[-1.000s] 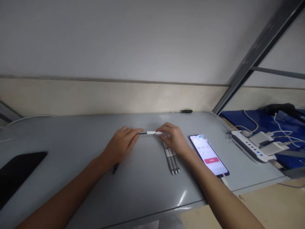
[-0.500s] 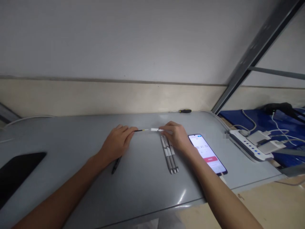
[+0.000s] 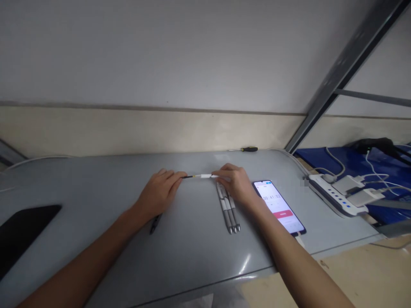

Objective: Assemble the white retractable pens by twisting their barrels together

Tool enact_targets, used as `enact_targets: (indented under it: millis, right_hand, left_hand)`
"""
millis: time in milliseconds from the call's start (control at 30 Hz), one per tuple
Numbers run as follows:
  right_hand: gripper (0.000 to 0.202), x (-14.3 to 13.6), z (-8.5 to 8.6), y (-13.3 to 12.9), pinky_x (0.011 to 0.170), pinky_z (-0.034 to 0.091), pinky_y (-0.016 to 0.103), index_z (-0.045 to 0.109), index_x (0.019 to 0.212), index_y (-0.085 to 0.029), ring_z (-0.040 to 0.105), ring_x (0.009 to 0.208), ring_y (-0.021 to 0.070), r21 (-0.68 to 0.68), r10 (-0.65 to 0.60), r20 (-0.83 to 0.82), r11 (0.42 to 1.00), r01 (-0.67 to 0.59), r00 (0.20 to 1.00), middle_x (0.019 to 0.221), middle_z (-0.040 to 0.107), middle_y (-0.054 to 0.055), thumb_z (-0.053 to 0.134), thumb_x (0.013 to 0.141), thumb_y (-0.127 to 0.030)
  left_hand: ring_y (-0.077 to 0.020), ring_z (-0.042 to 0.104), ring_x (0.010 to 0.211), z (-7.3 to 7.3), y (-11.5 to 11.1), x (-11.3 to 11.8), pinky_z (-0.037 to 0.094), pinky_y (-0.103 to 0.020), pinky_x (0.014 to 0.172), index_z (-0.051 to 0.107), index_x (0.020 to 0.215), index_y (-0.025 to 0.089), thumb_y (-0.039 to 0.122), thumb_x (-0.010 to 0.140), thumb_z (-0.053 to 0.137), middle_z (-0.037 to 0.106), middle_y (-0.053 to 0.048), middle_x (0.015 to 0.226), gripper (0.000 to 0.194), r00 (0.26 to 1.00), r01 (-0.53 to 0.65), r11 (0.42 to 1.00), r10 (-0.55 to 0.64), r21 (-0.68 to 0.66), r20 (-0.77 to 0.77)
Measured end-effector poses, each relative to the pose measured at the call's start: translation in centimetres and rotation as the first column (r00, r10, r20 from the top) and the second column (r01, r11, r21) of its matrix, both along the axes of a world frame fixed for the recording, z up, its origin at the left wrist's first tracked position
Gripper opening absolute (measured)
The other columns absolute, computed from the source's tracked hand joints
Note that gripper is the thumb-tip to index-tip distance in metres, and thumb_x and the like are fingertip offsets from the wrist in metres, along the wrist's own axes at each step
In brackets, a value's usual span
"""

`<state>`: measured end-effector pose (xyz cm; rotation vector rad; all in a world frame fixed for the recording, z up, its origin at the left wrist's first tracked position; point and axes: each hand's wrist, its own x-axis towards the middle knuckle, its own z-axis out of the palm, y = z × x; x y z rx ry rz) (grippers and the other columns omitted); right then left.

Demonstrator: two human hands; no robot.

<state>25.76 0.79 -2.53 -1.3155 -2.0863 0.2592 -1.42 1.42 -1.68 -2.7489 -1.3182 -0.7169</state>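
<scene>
My left hand (image 3: 163, 188) pinches a thin pen refill (image 3: 189, 176), dark with a yellowish band and a pale end pointing right. In my right hand (image 3: 234, 182) is a white pen barrel (image 3: 206, 176), held between the fingertips. The refill's pale end meets the barrel's left end, and I cannot tell how far in it goes. Below my right hand lie several white-and-grey pens (image 3: 228, 209) side by side, their upper ends partly hidden by the hand. A black pen-like piece (image 3: 155, 224) lies under my left wrist, partly covered.
A phone (image 3: 279, 207) with a lit timer lies right of my right forearm. Beyond it is a white power strip (image 3: 335, 196) with chargers and cables. A screwdriver (image 3: 248, 149) rests by the wall. At left lies a black flat object (image 3: 28, 235) on the grey table (image 3: 192, 256).
The gap between refill and white barrel has closed: the barrel has moved slightly left and now meets the refill's tip. Both hands keep their holds.
</scene>
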Motion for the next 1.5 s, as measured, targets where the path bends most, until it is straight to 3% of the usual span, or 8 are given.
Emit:
enact_targets:
  millis: [333, 600, 967, 1133, 1500]
  right_hand:
    - [0.025, -0.9, -0.3, -0.2, 0.078, 0.044, 0.032, 0.074, 0.112, -0.027, 0.063, 0.083, 0.0183, 0.032, 0.056, 0.015, 0.998, -0.057, 0.998, 0.097, 0.068, 0.008, 0.061, 0.092, -0.020]
    - [0.024, -0.3, -0.2, 0.0, 0.080, 0.044, 0.034, 0.076, 0.109, -0.025, 0.062, 0.088, 0.0210, 0.037, -0.029, 0.005, 0.999, 0.029, 1.000, 0.099, 0.067, 0.009, 0.061, 0.091, -0.019]
    - [0.025, -0.4, -0.1, 0.0, 0.079, 0.044, 0.034, 0.076, 0.109, -0.023, 0.062, 0.088, 0.0212, 0.030, -0.006, 0.016, 1.000, 0.006, 1.000, 0.099, 0.067, 0.010, 0.060, 0.090, -0.016]
    - [0.026, -0.4, -0.3, 0.0, 0.079, 0.044, 0.034, 0.076, 0.109, -0.023, 0.061, 0.087, 0.0213, 0.067, -0.006, 0.021, 0.998, 0.004, 1.000, 0.099, 0.067, 0.010, 0.060, 0.090, -0.015]
    - [0.024, -1.5, -0.7, -0.5, 0.080, 0.038, 0.035, 0.073, 0.111, -0.025, 0.057, 0.089, 0.0206, 0.143, 0.052, 0.060, 0.988, -0.061, 0.997, 0.100, 0.066, 0.009, 0.059, 0.093, -0.020]
  left_hand:
    - [-0.0223, 0.057, 0.092, 0.0, -0.2, 0.4, 0.044, -0.041, 0.088, 0.061, 0.117, 0.022, 0.033, 0.101, 0.030, 0.068, -0.006, 0.102, 0.037, 1.000, 0.013, 1.000, -0.013, -0.026, -0.005]
    - [-0.0233, 0.056, 0.088, 0.1, 0.0, 0.0, 0.045, -0.041, 0.085, 0.062, 0.115, 0.019, 0.033, 0.101, 0.029, 0.068, -0.008, 0.097, 0.039, 1.000, -0.015, 1.000, 0.015, 0.018, -0.015]
    - [-0.0231, 0.057, 0.090, 0.2, -0.1, 0.2, 0.045, -0.042, 0.088, 0.062, 0.115, 0.019, 0.033, 0.101, 0.029, 0.069, -0.007, 0.102, 0.038, 1.000, -0.004, 1.000, 0.004, -0.002, 0.013]
    - [-0.0225, 0.057, 0.089, 0.3, -0.2, 0.2, 0.045, -0.041, 0.088, 0.061, 0.122, 0.021, 0.033, 0.101, 0.030, 0.068, -0.006, 0.100, 0.040, 1.000, 0.008, 1.000, -0.008, -0.015, 0.012]
    - [-0.0219, 0.056, 0.089, 0.0, -0.5, 0.7, 0.042, -0.041, 0.086, 0.063, 0.114, 0.021, 0.033, 0.101, 0.030, 0.068, -0.005, 0.100, 0.037, 1.000, 0.018, 0.999, -0.017, -0.041, 0.018]
